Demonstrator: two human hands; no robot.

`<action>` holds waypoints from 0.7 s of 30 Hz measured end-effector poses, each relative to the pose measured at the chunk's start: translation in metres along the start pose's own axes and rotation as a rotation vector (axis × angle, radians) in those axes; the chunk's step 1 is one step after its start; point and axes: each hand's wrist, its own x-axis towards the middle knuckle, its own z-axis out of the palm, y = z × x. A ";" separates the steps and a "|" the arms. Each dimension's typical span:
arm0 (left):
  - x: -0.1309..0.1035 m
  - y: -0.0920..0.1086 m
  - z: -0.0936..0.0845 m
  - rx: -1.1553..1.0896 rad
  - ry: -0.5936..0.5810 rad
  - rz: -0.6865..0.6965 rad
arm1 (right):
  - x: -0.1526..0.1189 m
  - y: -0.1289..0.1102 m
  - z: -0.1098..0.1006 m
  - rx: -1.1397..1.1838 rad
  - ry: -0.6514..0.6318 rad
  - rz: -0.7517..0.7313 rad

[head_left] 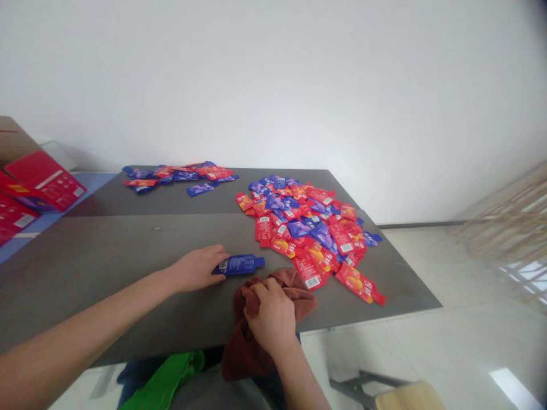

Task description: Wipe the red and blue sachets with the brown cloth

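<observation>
My left hand (204, 269) grips the end of a blue spouted pouch (240, 265) between thumb and fingers. The pouch lies flat on or just above the grey table (128, 256), its spout pointing right and its printed back up. My right hand (272, 314) is closed on a bunched brown cloth (299, 287), part of which hangs over the table's front edge. To the right of both hands spreads a large pile of red and blue pouches (316, 225). One red pouch (359, 283) lies at the pile's near right side.
A smaller group of red and blue pouches (183, 173) lies at the back left. Red printed boxes (45, 179) stand at the far left on a blue surface. Below the table's right side is a stool (405, 397). A white wall (273, 85) rises behind.
</observation>
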 end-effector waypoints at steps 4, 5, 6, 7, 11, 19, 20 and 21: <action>-0.004 -0.005 -0.006 -0.031 -0.021 0.037 | -0.001 0.001 0.001 0.000 0.005 0.000; -0.003 -0.006 -0.009 -0.043 -0.028 0.042 | -0.001 0.002 0.002 -0.002 -0.002 0.003; -0.001 -0.008 -0.012 -0.060 -0.032 0.045 | -0.001 0.002 0.002 -0.003 -0.010 0.007; 0.002 -0.011 -0.016 -0.081 -0.035 0.048 | -0.001 0.002 0.002 -0.003 -0.016 0.010; 0.017 -0.026 -0.020 -0.220 -0.042 -0.008 | -0.001 0.001 0.001 0.009 -0.020 0.019; 0.028 -0.033 0.007 -0.363 0.124 -0.196 | -0.001 0.003 0.000 0.033 -0.006 0.010; 0.026 -0.030 0.007 -0.365 0.123 -0.197 | 0.000 0.004 -0.001 0.049 -0.005 0.005; 0.023 -0.027 0.006 -0.374 0.110 -0.195 | 0.001 0.005 -0.002 0.072 -0.003 -0.003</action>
